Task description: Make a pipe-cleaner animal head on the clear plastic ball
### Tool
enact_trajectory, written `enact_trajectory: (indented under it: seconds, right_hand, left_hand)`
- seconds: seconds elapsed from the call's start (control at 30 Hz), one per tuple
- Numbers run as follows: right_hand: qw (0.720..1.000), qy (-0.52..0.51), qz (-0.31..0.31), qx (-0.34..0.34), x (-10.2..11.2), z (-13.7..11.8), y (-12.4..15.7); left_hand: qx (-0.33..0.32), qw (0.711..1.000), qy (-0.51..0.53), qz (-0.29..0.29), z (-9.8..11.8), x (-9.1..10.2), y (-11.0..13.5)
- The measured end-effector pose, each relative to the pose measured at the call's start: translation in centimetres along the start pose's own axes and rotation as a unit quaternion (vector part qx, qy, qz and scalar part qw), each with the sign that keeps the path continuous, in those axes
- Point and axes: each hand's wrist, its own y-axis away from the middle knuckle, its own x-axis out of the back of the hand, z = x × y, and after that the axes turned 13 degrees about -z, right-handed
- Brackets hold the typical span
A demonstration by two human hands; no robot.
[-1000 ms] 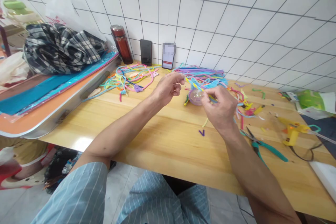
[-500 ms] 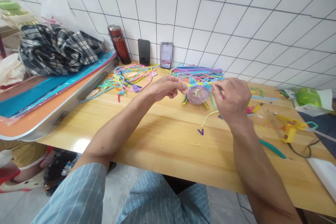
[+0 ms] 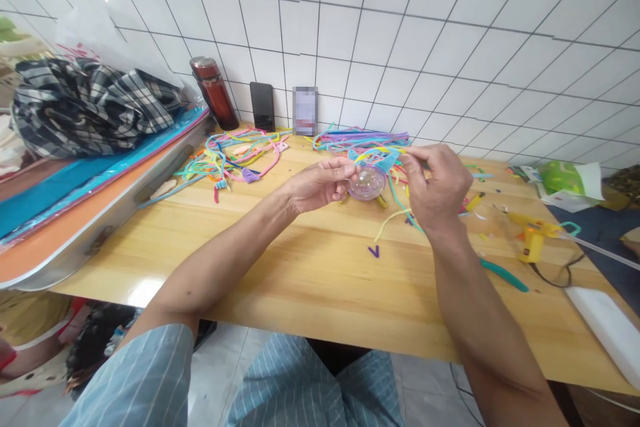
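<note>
A small clear ball (image 3: 367, 182) wrapped with blue and yellow pipe cleaners is held above the wooden table (image 3: 310, 260). My left hand (image 3: 320, 181) pinches the ball's left side with its fingers closed. My right hand (image 3: 437, 187) is closed on the pipe cleaners at the ball's upper right, and a blue strand trails down from it. A pile of coloured pipe cleaners (image 3: 365, 140) lies just behind the ball.
A second tangle of pipe cleaners (image 3: 235, 155) lies at left, beside a tray (image 3: 75, 227) with a plaid cloth (image 3: 90, 107). A red flask (image 3: 210, 92) and two phones (image 3: 305, 110) stand at the tiled wall. A yellow glue gun (image 3: 533, 235), teal pliers (image 3: 503, 273) and cut scraps lie at right.
Both hands have lifted the ball off the table and drawn together around it. My right hand moved from in front of the ball to its upper right side.
</note>
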Motion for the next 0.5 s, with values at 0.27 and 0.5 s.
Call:
enact_trajectory:
  seconds: [0.27,0.5]
  right_hand:
    - [0.957,-0.258,-0.008,-0.13,-1.8,-3.8,0.8]
    - [0.868,-0.455,-0.046,-0.196,-2.5,-5.2,1.0]
  left_hand:
    - [-0.088,0.995,-0.004,0.054,-2.2,-1.9,-0.3]
    - [-0.178,0.968,-0.136,0.115,-3.2,-2.4,-0.2]
